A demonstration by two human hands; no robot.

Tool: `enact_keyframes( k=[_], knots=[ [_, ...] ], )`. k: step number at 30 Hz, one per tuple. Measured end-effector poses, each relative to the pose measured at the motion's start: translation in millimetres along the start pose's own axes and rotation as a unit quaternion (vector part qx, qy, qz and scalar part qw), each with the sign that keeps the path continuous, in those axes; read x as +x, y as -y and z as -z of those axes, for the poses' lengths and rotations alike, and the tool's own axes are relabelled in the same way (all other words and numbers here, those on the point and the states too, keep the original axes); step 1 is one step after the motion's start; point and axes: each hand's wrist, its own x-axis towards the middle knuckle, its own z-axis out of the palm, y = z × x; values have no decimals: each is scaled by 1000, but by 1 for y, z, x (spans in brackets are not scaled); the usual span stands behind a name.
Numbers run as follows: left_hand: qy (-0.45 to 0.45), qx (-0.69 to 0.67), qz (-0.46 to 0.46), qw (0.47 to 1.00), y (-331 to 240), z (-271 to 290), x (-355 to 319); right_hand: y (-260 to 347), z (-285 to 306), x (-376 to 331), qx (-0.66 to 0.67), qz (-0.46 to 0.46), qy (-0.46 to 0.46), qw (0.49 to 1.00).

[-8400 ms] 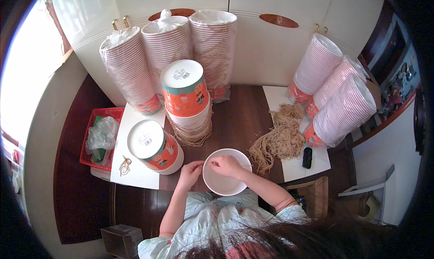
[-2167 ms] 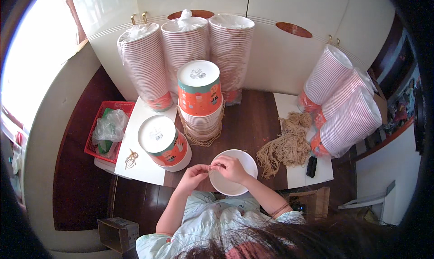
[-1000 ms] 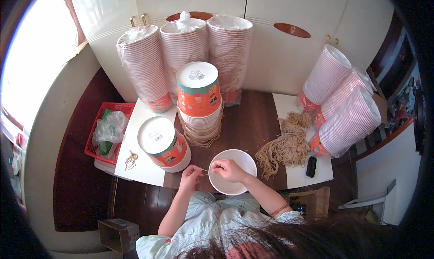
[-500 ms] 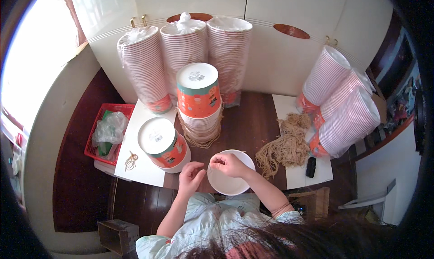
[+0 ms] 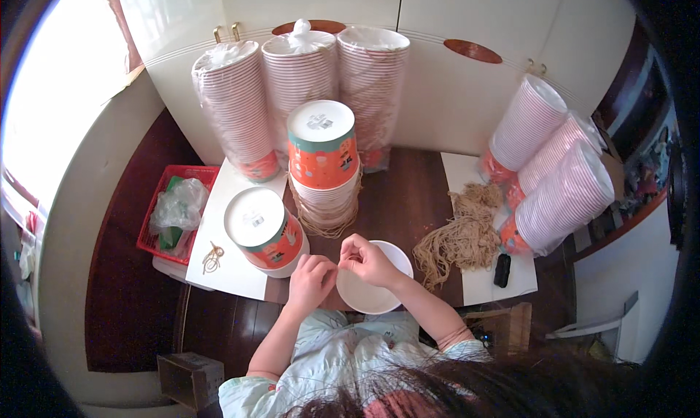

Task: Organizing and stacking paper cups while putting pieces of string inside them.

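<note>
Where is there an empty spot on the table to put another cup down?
The dark wood between the upside-down cup stack and the string pile is bare. So is the white sheet's left part, beside the red basket. Around both hands and the white bowl it's crowded.
</note>
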Motion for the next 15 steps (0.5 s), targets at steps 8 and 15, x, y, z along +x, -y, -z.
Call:
enact_keyframes(
  k=[8,15],
  knots=[
    [24,-3,23,999,29,-22,-18,32,2,-2,81,15,11,997],
    [34,-89,50,994,41,-35,-31,41,3,-8,107,9,51,993]
  ],
)
